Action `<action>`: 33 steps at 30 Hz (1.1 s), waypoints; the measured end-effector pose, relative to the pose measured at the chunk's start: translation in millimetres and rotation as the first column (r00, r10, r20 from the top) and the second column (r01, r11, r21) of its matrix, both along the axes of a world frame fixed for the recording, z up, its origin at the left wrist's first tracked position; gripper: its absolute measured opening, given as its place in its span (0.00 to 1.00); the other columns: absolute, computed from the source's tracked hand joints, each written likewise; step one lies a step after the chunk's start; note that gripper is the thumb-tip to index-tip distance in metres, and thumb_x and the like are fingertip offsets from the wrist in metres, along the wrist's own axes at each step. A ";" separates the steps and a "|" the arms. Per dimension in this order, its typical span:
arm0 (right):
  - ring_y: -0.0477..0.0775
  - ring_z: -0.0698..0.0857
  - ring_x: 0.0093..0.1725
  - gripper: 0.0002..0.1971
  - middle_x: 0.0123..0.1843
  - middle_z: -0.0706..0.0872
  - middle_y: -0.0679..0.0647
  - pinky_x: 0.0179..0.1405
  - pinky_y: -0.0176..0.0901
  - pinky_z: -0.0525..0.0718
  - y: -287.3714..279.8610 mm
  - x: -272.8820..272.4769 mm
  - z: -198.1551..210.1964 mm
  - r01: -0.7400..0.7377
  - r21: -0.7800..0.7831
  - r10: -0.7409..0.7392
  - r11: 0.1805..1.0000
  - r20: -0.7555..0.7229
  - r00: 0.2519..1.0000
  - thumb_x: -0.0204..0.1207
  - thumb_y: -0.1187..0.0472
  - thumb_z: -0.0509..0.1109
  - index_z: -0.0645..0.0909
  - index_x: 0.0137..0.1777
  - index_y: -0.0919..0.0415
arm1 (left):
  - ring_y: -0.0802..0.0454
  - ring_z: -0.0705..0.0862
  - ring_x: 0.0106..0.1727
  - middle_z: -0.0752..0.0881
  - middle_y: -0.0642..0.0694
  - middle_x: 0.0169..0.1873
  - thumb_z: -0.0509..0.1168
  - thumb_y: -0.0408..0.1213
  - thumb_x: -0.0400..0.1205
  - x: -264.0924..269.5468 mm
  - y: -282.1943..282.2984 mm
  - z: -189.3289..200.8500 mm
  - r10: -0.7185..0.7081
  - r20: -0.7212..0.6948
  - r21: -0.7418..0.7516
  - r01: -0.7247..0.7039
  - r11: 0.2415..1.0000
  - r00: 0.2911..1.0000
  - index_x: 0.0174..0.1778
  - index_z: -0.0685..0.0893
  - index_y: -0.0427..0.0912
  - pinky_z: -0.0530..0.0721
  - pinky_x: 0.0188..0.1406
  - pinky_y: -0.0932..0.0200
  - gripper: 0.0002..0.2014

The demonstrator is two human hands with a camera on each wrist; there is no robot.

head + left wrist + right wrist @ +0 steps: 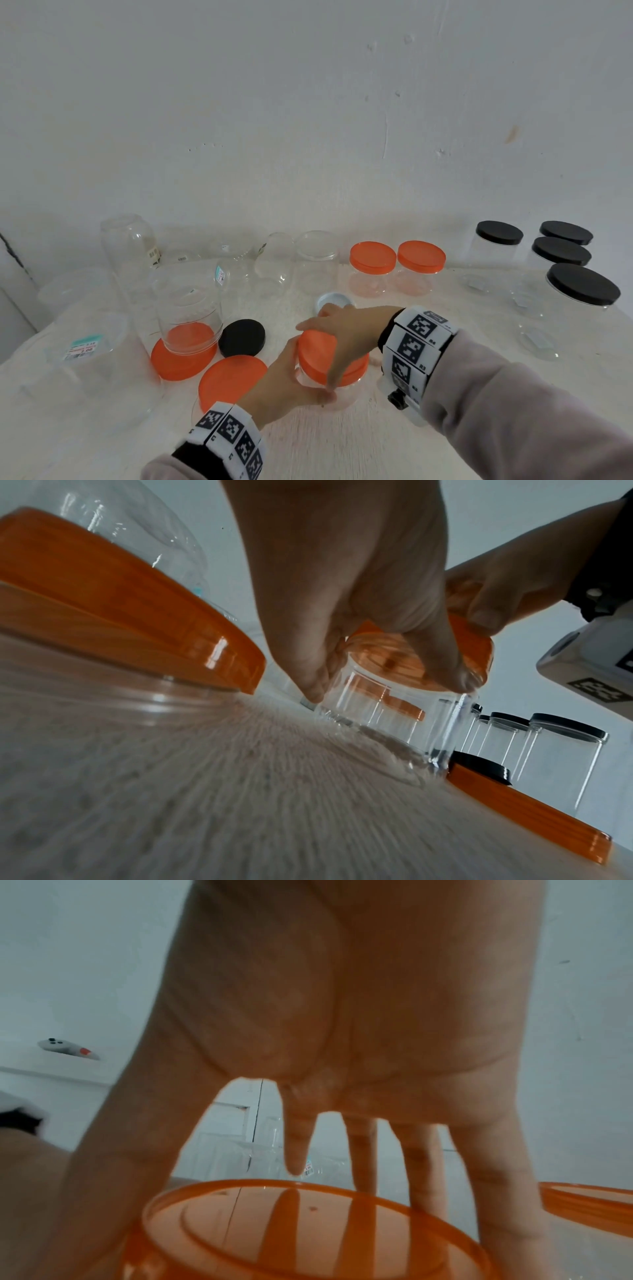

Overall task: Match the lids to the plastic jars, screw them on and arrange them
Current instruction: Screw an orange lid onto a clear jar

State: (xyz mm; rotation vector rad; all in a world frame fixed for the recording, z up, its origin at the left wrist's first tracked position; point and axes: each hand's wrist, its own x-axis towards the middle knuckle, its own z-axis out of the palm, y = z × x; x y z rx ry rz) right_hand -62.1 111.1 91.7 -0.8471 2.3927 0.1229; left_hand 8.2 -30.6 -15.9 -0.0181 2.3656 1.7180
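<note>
A small clear plastic jar [346, 394] stands on the white table near the front middle. My left hand [301, 377] grips its wall from the left, thumb and fingers curled round it [387, 723]. An orange lid [317, 356] sits on the jar's mouth. My right hand [342, 337] comes in from the right and grips that lid from above, fingers spread down over its rim. In the right wrist view the orange lid [308, 1231] fills the bottom under my fingers [424, 1164]. The left wrist view shows the lid [472, 647] above the jar.
Two orange-lidded jars [372, 257] and several black-lidded jars [499, 233] stand at the back right. A loose black lid [242, 337], a loose orange lid [233, 380] and a white lid [334, 299] lie near my hands. An upturned clear jar [186, 301] stands on another orange lid; several open jars crowd the left.
</note>
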 end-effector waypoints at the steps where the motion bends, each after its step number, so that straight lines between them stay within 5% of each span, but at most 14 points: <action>1: 0.62 0.60 0.79 0.52 0.80 0.56 0.45 0.69 0.68 0.72 -0.4 -1.0 0.5 -0.002 0.002 0.002 1.000 0.004 1.000 0.62 0.37 0.79 0.49 0.80 0.28 | 0.61 0.76 0.64 0.74 0.58 0.66 0.82 0.38 0.65 0.1 0.0 0.2 0.001 -0.001 -0.004 -0.001 1.000 1.000 0.71 0.58 0.60 0.77 0.50 0.73 0.47; 4: 0.63 0.66 0.76 0.50 0.79 0.60 0.47 0.66 0.65 0.75 -0.6 -1.5 -2.1 0.041 -0.007 -0.041 0.999 -0.027 0.999 0.61 0.28 0.74 0.51 0.80 0.33 | 0.59 0.76 0.66 0.75 0.56 0.67 0.82 0.37 0.66 -0.4 0.1 -0.2 0.002 -0.001 0.001 -0.002 1.000 1.000 0.74 0.60 0.57 0.77 0.56 0.69 0.47; 8: 0.63 0.73 0.72 0.54 0.77 0.63 0.51 0.63 0.62 0.78 -2.3 1.0 -7.8 0.103 -0.009 -0.103 0.995 -0.083 0.991 0.58 0.20 0.67 0.53 0.81 0.42 | 0.63 0.77 0.63 0.77 0.58 0.66 0.82 0.37 0.65 0.0 -0.4 -0.1 -0.006 0.002 0.015 0.006 1.000 1.000 0.74 0.60 0.59 0.78 0.48 0.72 0.47; 12: 0.64 0.65 0.79 0.55 0.82 0.55 0.47 0.68 0.66 0.73 -2.6 -0.5 -0.9 0.060 0.035 -0.059 0.998 -0.030 0.998 0.58 0.28 0.75 0.45 0.80 0.31 | 0.62 0.75 0.66 0.75 0.57 0.67 0.82 0.38 0.65 -0.6 -0.7 -2.4 -0.002 -0.003 0.017 0.002 1.000 1.000 0.75 0.60 0.57 0.76 0.55 0.69 0.48; 16: 0.63 0.67 0.75 0.50 0.77 0.59 0.45 0.65 0.64 0.76 -1.6 -2.8 3.1 0.029 0.007 -0.029 1.000 0.012 1.000 0.60 0.38 0.80 0.51 0.77 0.26 | 0.60 0.75 0.66 0.74 0.57 0.67 0.82 0.38 0.65 -1.6 -0.7 -3.6 -0.005 0.001 0.009 0.005 1.000 1.000 0.74 0.58 0.58 0.76 0.56 0.69 0.48; 22: 0.61 0.68 0.71 0.47 0.71 0.62 0.45 0.59 0.62 0.79 -2.4 0.1 -3.5 0.010 -0.039 -0.012 0.999 -0.043 0.999 0.58 0.33 0.78 0.54 0.75 0.28 | 0.66 0.75 0.63 0.75 0.60 0.65 0.82 0.39 0.65 -0.2 0.1 -2.8 -0.002 -0.016 -0.001 0.002 1.000 1.000 0.70 0.59 0.62 0.76 0.48 0.74 0.46; 27: 0.62 0.69 0.71 0.48 0.71 0.64 0.48 0.56 0.58 0.79 -0.1 2.4 -12.2 0.049 -0.099 -0.058 0.994 -0.097 0.994 0.59 0.27 0.73 0.55 0.77 0.35 | 0.63 0.76 0.64 0.76 0.59 0.65 0.82 0.40 0.65 0.5 1.2 -2.0 0.009 -0.019 -0.001 -0.009 1.000 1.000 0.72 0.60 0.61 0.78 0.53 0.68 0.46; 33: 0.66 0.71 0.70 0.52 0.74 0.65 0.54 0.63 0.66 0.77 -0.6 9.8 -19.2 0.155 -0.130 -0.175 0.979 -0.159 0.972 0.57 0.19 0.65 0.57 0.79 0.43 | 0.61 0.78 0.64 0.78 0.59 0.64 0.83 0.42 0.64 1.8 3.5 -0.1 0.021 -0.031 -0.002 -0.021 1.000 0.999 0.72 0.61 0.61 0.79 0.52 0.68 0.46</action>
